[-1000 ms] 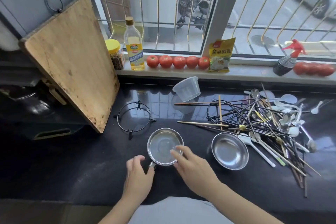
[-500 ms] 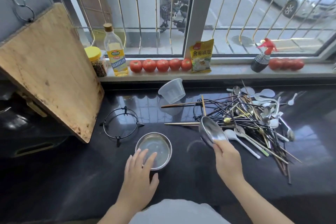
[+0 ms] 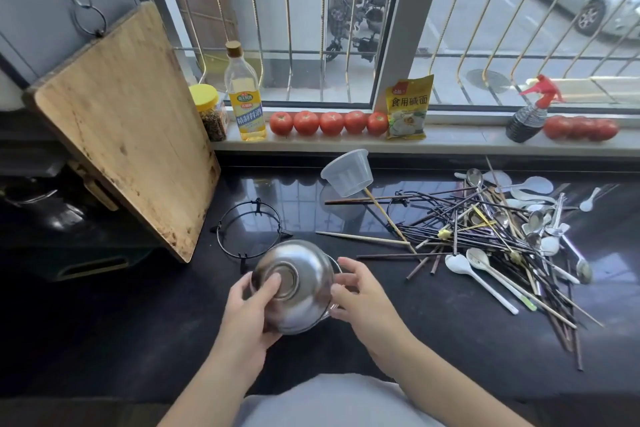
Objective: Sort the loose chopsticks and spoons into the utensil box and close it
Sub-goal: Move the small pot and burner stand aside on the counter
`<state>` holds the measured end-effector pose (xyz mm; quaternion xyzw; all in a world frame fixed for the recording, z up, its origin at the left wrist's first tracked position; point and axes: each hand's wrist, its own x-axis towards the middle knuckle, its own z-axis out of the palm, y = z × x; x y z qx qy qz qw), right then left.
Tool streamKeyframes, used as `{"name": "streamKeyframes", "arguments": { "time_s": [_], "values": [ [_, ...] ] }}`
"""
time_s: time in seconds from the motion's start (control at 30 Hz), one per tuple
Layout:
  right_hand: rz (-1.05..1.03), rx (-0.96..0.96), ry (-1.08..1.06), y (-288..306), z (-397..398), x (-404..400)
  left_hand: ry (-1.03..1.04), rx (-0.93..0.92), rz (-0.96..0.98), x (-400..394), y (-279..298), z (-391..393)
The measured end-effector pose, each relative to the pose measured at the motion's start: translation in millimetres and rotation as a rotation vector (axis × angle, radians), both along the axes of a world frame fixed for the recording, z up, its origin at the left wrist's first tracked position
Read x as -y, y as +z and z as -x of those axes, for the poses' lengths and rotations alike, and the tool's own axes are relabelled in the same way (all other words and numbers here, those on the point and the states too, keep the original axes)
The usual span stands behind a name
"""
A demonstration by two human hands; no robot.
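A tangled pile of dark and bamboo chopsticks [image 3: 485, 229] mixed with metal and white spoons [image 3: 457, 262] lies on the black counter [image 3: 433, 322] at the right. No utensil box is in sight. Near the counter's front, my left hand [image 3: 249, 308] grips a steel bowl [image 3: 301, 288] turned base-up toward me, thumb on its base. My right hand [image 3: 367, 298] holds the rim on the bowl's right side. A second rim shows under that edge; whether it is another bowl I cannot tell.
A black wire ring stand [image 3: 249, 229] sits just behind the bowl. A clear plastic cup [image 3: 348, 172] lies tipped beside the pile. A wooden cutting board [image 3: 121, 128] leans at the left. The sill holds a bottle [image 3: 244, 97], tomatoes [image 3: 329, 122], a yellow packet [image 3: 408, 107] and a spray bottle [image 3: 530, 114].
My right hand brought the second steel bowl from beside the pile over to the left one. The bowl in my hands now faces base-up, with both hands on it.
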<state>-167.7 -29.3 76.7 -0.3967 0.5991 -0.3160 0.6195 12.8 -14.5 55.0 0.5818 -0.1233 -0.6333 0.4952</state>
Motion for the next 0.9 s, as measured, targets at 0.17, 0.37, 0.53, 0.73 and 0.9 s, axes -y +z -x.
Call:
{"name": "streamKeyframes", "arguments": {
  "time_s": [0.17,0.37,0.53,0.73,0.9],
  "values": [
    [0.006,-0.304,0.125,-8,11,1,-0.083,0.483,-0.045,2,-18,2],
    [-0.090,-0.371,0.042,-23,28,6,-0.236,0.778,-0.026,42,-31,14],
    [-0.129,-0.383,0.031,-31,38,5,-0.290,0.708,-0.026,51,-55,24],
    [-0.129,-0.407,0.050,-34,47,8,-0.381,0.976,0.102,47,-52,27],
    [-0.107,-0.445,0.189,-42,36,13,-1.039,1.618,0.342,52,-42,50]
  ]
}}
